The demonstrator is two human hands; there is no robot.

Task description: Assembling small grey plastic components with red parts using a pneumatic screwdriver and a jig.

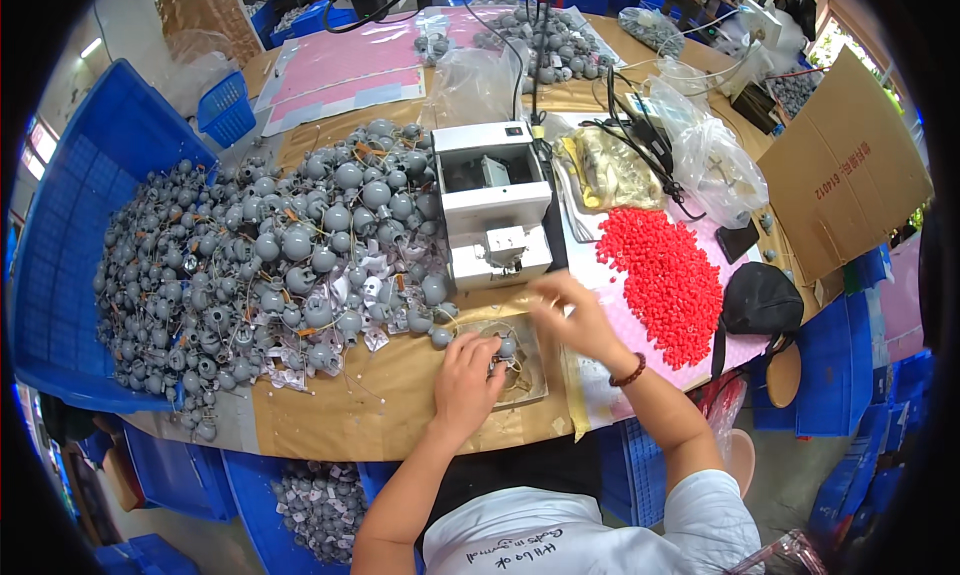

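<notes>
Left hand [467, 377] had its fingers bent, part-closed, at the left side of a grey ball [507, 347]; from where I stood, couldn't tell if it was pinched or only touched. Ball sat over the far part of a clear shallow tray [541, 380], just right of the left fingertips; roundish, no long axis to log. Left hand was clearly the nearer one. Right hand [578, 320] hung up and to the right, blurred, fingers partly curled, no telling if it held anything; ball lay left of it and closer to the person. Beyond the tray: white machine [490, 210]. Farther out: heap of grey ball parts [290, 245] leftward, running into a blue bin [75, 205]; red pieces [660, 285] piled rightward, black cap [762, 300] beside them.
</notes>
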